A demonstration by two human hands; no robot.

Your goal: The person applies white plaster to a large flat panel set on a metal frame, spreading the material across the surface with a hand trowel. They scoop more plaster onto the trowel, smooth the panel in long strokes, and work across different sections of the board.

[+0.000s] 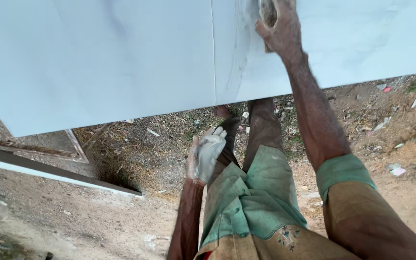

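Panel [97,58], big, pale and smooth, fills the top of my view, with a thin seam running down it and faint curved smear marks beside that seam. Ground [97,212] below is dry dirt with straw, pebbles and scraps of litter. Left of me a long pale board [58,174] lies flat on the dirt, with a thin metal frame [75,147] just behind it. My legs in green shorts stand between my arms, one bare foot [222,111] near the panel's lower edge. My right hand [278,26] is up against the panel, fingers closed on a grey wad [267,10] that presses on the surface by the smears; what the wad is made of I cannot tell. My left hand [207,154] hangs low, well apart from the right, coated in white paste, fingers loosely bent and holding nothing that I can see
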